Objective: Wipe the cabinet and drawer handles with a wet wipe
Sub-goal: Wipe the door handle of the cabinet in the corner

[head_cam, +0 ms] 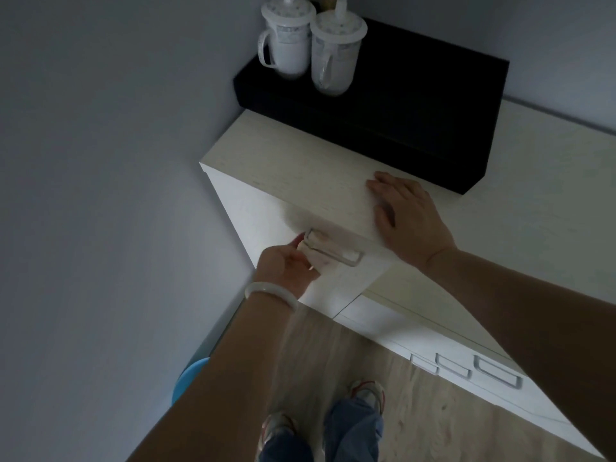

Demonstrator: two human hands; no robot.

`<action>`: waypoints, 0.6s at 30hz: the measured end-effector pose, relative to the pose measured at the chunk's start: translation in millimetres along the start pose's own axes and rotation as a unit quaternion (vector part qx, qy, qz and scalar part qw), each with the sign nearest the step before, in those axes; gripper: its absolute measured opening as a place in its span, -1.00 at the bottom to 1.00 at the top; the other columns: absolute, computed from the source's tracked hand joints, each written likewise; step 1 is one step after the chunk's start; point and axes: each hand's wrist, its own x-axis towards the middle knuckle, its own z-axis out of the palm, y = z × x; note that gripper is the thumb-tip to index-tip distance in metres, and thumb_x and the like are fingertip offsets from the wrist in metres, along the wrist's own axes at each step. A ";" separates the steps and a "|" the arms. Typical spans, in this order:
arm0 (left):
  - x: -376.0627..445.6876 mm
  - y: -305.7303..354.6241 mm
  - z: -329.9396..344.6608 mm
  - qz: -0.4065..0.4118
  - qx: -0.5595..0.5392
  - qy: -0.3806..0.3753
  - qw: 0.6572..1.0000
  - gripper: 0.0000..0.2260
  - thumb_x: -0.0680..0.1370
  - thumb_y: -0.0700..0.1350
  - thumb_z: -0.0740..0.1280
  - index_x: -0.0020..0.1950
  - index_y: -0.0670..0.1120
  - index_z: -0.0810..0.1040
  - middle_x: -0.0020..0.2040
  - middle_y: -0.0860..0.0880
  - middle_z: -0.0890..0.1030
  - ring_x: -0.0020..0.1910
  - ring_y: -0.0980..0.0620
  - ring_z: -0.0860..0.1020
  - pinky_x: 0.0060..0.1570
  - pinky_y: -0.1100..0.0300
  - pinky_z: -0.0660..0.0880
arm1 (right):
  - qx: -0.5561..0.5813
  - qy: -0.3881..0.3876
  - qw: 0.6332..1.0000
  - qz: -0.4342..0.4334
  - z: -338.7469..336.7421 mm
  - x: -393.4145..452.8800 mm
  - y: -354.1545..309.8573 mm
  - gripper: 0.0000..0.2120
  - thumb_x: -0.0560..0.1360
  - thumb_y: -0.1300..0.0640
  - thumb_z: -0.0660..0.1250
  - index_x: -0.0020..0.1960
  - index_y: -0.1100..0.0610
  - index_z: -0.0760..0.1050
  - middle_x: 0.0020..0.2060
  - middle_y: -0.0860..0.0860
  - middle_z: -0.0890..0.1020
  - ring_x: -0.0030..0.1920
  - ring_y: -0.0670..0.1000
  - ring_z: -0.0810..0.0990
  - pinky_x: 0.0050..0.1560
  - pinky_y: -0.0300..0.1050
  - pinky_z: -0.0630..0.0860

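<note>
Nearest the lens, two bare forearms reaching down and forward, jeans and sneakers below on the wood floor. Leftmost, left hand (pixel 286 270), pale bangle (pixel 270 294) at the wrist, grip closed on a crumpled wet wipe (pixel 320 258), thumb and fingers pinching it against the cabinet handle (pixel 333 249). Handle a pale metal bar loop on the white cabinet front (pixel 253 215), long axis running from upper left to lower right, parallel to the top edge just above. Wipe tucked behind and under the bar, covering its left and middle stretch; right end of the bar bare, lying away to the right of the left grip, so probably a slide rightward along the bar. Wipe whitish, bunched, faintly smudged. Further right, right hand (pixel 405 216) laid flat and empty, fingers spread on the bench (pixel 300 168), bracing just above the handle, not gripping. Far lower right, three more drawer handles (pixel 466 368) on a lower unit, well apart from either hand, apparently yet to be wiped.
</note>
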 end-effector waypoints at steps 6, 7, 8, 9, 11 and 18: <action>-4.8 -23.3 4.0 -0.048 -0.063 -0.041 0.996 -0.75 0.59 -0.23 0.10 0.11 -0.23 0.54 0.09 -0.23 0.64 0.16 -0.23 0.55 0.13 -0.29 0.45 | -0.006 -0.002 1.000 0.001 -0.4 -0.4 0.4 -0.56 0.60 0.04 0.11 0.47 0.03 0.30 0.45 -0.04 0.33 0.41 0.01 0.26 0.44 -0.01 0.18; -7.2 -32.2 5.2 -0.054 -0.062 -0.052 0.995 -0.74 0.58 -0.28 0.10 0.16 -0.24 0.52 0.16 -0.27 0.60 0.20 -0.27 0.54 0.11 -0.30 0.48 | -0.006 -0.003 1.000 0.002 -0.3 -0.6 0.1 -0.56 0.60 0.05 0.12 0.47 0.02 0.30 0.46 -0.05 0.32 0.41 0.00 0.25 0.44 -0.02 0.17; -10.3 -39.1 7.1 -0.058 -0.060 -0.063 0.995 -0.71 0.57 -0.33 0.09 0.21 -0.26 0.49 0.23 -0.31 0.56 0.22 -0.31 0.52 0.08 -0.31 0.50 | -0.006 -0.002 1.000 0.002 -0.5 -0.8 -0.3 -0.56 0.60 0.06 0.13 0.47 0.03 0.29 0.46 -0.05 0.32 0.41 0.00 0.25 0.44 -0.03 0.16; -11.6 -43.4 7.5 -0.058 -0.055 -0.069 0.994 -0.69 0.56 -0.38 0.07 0.25 -0.27 0.46 0.26 -0.33 0.52 0.24 -0.33 0.50 0.04 -0.31 0.53 | -0.006 -0.001 1.000 0.003 -0.6 -1.2 -0.4 -0.56 0.60 0.07 0.14 0.47 0.03 0.30 0.46 -0.05 0.33 0.41 0.00 0.25 0.43 -0.04 0.16; -10.7 -42.0 7.2 -0.049 -0.041 -0.072 0.995 -0.69 0.57 -0.41 0.08 0.27 -0.28 0.43 0.24 -0.33 0.53 0.22 -0.32 0.51 -0.02 -0.26 0.55 | -0.006 0.000 1.000 0.003 -0.9 -1.4 -0.2 -0.56 0.60 0.07 0.14 0.47 0.03 0.30 0.46 -0.05 0.33 0.41 0.00 0.25 0.43 -0.04 0.16; -4.2 -29.3 -2.8 0.004 0.014 -0.026 1.000 -0.74 0.58 -0.30 0.25 0.26 -0.22 0.53 0.04 -0.15 0.66 -0.06 -0.02 0.67 -0.18 0.14 0.63 | -0.011 -0.003 1.000 0.001 0.6 -0.3 -0.2 -0.56 0.60 0.07 0.13 0.47 0.03 0.30 0.45 -0.04 0.33 0.41 0.02 0.26 0.43 -0.03 0.17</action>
